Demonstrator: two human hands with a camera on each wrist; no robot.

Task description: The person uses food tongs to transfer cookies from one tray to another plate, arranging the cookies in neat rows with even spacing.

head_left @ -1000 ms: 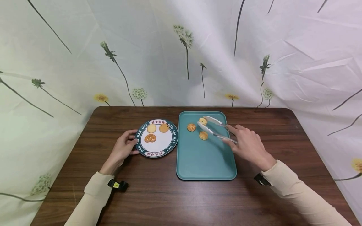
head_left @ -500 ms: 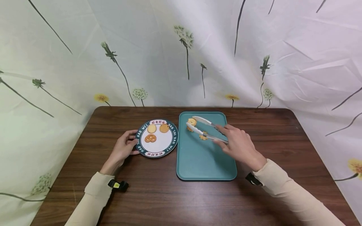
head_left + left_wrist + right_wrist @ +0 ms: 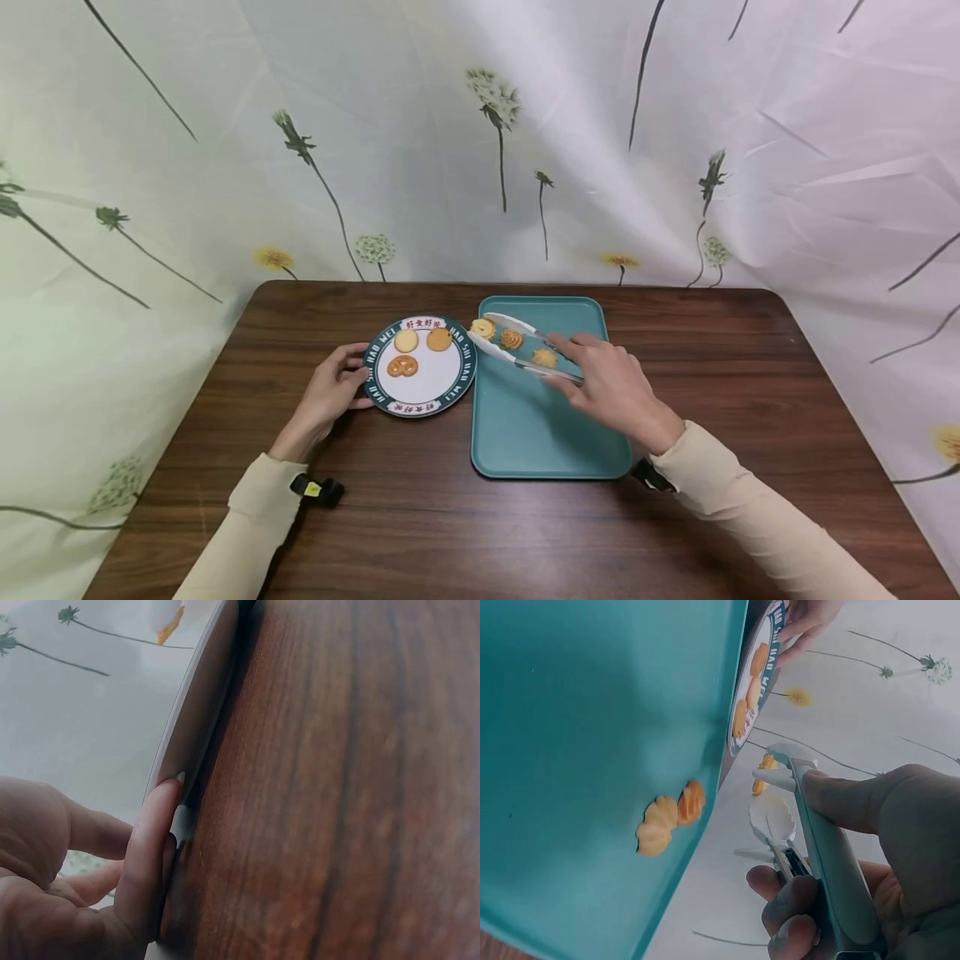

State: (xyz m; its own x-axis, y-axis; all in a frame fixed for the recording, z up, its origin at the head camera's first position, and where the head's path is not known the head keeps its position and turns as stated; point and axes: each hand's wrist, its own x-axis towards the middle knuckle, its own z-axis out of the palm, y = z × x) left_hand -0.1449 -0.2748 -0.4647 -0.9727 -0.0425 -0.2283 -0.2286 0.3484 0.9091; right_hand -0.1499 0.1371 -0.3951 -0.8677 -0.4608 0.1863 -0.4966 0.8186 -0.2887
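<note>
My right hand (image 3: 613, 385) grips metal tongs (image 3: 517, 367) with white tips. A cookie (image 3: 483, 328) is pinched between the tips, above the tray's left edge beside the plate. Two piped cookies lie on the teal tray (image 3: 540, 433): a swirled cookie (image 3: 512, 339) and a paler ridged cookie (image 3: 545, 358). My left hand (image 3: 330, 390) holds the left rim of a round plate (image 3: 442, 387) with a green lettered border. On that plate sit two round cookies, a pale cookie (image 3: 406, 340) and a browner cookie (image 3: 439, 339), plus a pretzel-shaped cookie (image 3: 402, 366).
Plate and tray stand side by side, almost touching, on a dark wooden table (image 3: 420, 517). Behind the table hangs a pale cloth (image 3: 420, 167) printed with dandelions.
My right hand has carried the tongs leftward across the tray, lifting one cookie from it toward the plate. The left hand keeps its place at the rim.
</note>
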